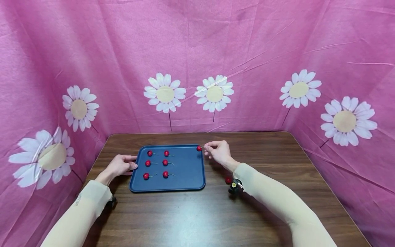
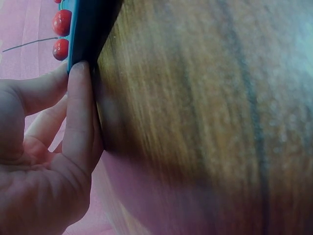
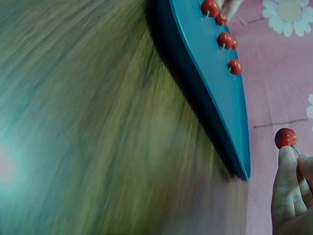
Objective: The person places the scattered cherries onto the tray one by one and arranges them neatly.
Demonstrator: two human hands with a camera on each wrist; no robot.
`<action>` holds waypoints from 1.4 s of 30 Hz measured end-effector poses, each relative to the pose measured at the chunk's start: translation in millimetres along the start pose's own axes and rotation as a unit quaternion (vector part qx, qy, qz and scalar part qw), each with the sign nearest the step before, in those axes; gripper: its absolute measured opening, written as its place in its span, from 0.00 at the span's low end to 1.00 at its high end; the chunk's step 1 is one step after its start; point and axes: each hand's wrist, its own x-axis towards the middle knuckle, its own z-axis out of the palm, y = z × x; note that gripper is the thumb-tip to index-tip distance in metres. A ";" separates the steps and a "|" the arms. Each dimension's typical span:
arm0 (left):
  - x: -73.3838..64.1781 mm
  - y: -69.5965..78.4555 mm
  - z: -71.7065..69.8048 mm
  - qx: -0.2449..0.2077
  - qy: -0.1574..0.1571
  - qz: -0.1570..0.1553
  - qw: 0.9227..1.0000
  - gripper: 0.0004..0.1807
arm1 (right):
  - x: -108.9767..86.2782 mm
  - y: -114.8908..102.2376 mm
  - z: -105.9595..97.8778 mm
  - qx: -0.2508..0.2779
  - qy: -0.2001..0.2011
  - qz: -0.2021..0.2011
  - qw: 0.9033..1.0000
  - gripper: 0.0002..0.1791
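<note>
A blue tray [image 1: 185, 178] lies on the table with several red cherries, such as the front-left cherry [image 1: 146, 176], in two columns on its left and middle. My left hand [image 1: 119, 165] grips the tray's left edge; in the left wrist view its fingertips [image 2: 79, 73] meet at the tray rim. Between thumb and finger, my right hand [image 1: 219, 151] pinches the green stem of a cherry [image 3: 285, 138]. In the head view that cherry overlaps the tray's back right corner, and the right wrist view shows it held up beyond the tray's end.
One more cherry [image 1: 228, 180] sits on the wooden table [image 1: 262, 157] right of the tray, beside the right wrist camera [image 1: 236, 187]. Pink cloth [image 1: 247, 41] with printed daisies hangs behind the table and along both sides.
</note>
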 end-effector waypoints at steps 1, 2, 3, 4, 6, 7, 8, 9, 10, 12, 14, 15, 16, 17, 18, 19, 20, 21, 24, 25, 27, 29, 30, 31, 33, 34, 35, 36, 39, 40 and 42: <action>-0.2 -0.1 -0.1 0.002 -0.001 0.002 1.000 0.34 | 0.7 -0.5 4.2 0.000 -0.001 -0.001 1.000 0.09; 0.3 -0.3 -0.2 0.000 0.000 0.001 1.000 0.34 | 1.4 -1.4 8.4 0.000 -0.002 -0.004 1.000 0.09; 0.2 -0.2 -0.2 0.000 0.000 0.001 1.000 0.34 | 2.3 -1.9 12.7 -0.003 -0.003 -0.008 1.000 0.09; 0.2 -0.1 -0.1 -0.002 0.002 0.000 1.000 0.34 | 3.2 -2.1 16.9 -0.007 -0.004 -0.012 1.000 0.08; 0.0 0.1 -0.4 -0.001 0.002 0.001 1.000 0.34 | 4.9 -2.2 25.2 -0.016 -0.006 -0.019 1.000 0.08; 0.1 0.2 -0.6 0.000 0.002 0.003 1.000 0.34 | 5.9 -2.0 29.2 -0.022 -0.007 -0.022 0.999 0.07; 0.2 0.4 -0.6 0.000 0.002 0.003 1.000 0.34 | 6.5 -2.0 33.3 -0.027 -0.009 -0.023 0.999 0.07; -0.1 0.7 -0.5 0.000 0.003 0.003 1.000 0.34 | 7.0 -2.2 37.1 -0.033 -0.010 -0.023 0.999 0.07; 0.0 0.8 -0.6 0.000 0.003 0.002 1.000 0.34 | 7.1 -2.9 40.9 -0.038 -0.011 -0.022 0.999 0.07; 0.2 0.6 -0.4 0.000 0.003 0.003 1.000 0.34 | 7.2 -4.6 48.0 -0.050 -0.014 -0.022 0.998 0.07; 0.2 0.2 -0.3 0.000 0.003 0.003 1.000 0.34 | 7.3 -6.6 54.7 -0.064 -0.016 -0.024 0.998 0.06; 0.2 0.0 -0.1 0.000 0.003 0.003 1.000 0.34 | 7.3 -7.7 57.8 -0.072 -0.016 -0.025 0.997 0.06; 0.1 -0.2 -0.1 -0.001 0.002 0.003 1.000 0.34 | 7.4 -8.7 60.7 -0.078 -0.017 -0.024 0.997 0.06; 0.1 -0.4 -0.1 0.000 0.002 0.003 1.000 0.34 | 7.9 -9.4 63.5 -0.083 -0.017 -0.023 0.996 0.06; -0.2 -0.3 0.1 -0.002 0.003 0.001 1.000 0.34 | 8.5 -9.9 66.2 -0.087 -0.018 -0.021 0.996 0.06; -0.4 -0.2 0.0 -0.001 0.002 0.002 1.000 0.34 | 9.2 -10.2 68.5 -0.092 -0.019 -0.019 0.995 0.06; -0.6 -0.1 0.0 -0.001 0.002 0.002 1.000 0.34 | 9.7 -11.0 70.5 -0.094 -0.020 -0.016 0.995 0.06; -0.9 0.1 0.0 -0.002 0.001 0.002 1.000 0.34 | 10.7 -11.4 72.4 -0.097 -0.021 -0.014 0.995 0.06; -1.1 0.9 -0.1 -0.004 0.002 0.003 1.000 0.34 | 14.0 -11.0 76.8 -0.119 -0.019 -0.016 0.993 0.07; -1.1 1.0 -0.3 -0.003 0.001 0.005 1.000 0.34 | 19.2 -2.4 77.4 -0.136 -0.017 -0.032 0.990 0.08; -1.2 1.6 -0.1 -0.004 0.001 0.003 1.000 0.34 | 20.4 -2.9 78.4 -0.177 -0.011 -0.049 0.983 0.09; -1.1 1.7 -0.3 -0.001 0.000 0.003 1.000 0.34 | 19.9 -3.7 78.7 -0.220 -0.007 -0.067 0.973 0.09; -1.3 1.9 -0.3 -0.002 0.000 0.002 1.000 0.34 | 19.1 -4.4 78.6 -0.240 -0.007 -0.076 0.968 0.09; -1.2 1.8 -0.5 -0.002 0.000 0.001 1.000 0.34 | 18.7 -4.4 78.5 -0.259 -0.007 -0.086 0.962 0.09; -1.2 1.8 -0.7 0.000 -0.001 0.000 1.000 0.34 | 17.4 -3.7 78.7 -0.287 -0.010 -0.101 0.953 0.10; -1.2 1.8 -0.9 0.001 -0.002 0.000 1.000 0.34 | 16.6 -3.6 78.7 -0.296 -0.011 -0.105 0.949 0.10; -1.1 1.8 -0.9 0.000 -0.001 -0.001 1.000 0.34 | 16.2 -3.3 78.7 -0.307 -0.010 -0.109 0.945 0.09; -1.1 2.0 -0.7 0.000 -0.002 -0.002 1.000 0.34 | 15.9 -2.7 79.0 -0.316 -0.009 -0.109 0.942 0.09; -0.7 2.0 -0.5 0.001 -0.001 -0.003 1.000 0.34 | 10.9 -9.6 80.6 -0.338 0.002 -0.092 0.937 0.07; -0.7 2.0 -0.6 0.002 -0.001 -0.002 1.000 0.34 | 10.8 -8.7 81.2 -0.342 0.008 -0.087 0.936 0.07; -0.6 1.9 -0.4 0.002 -0.001 -0.002 1.000 0.34 | 10.7 -7.2 81.9 -0.352 0.020 -0.080 0.932 0.07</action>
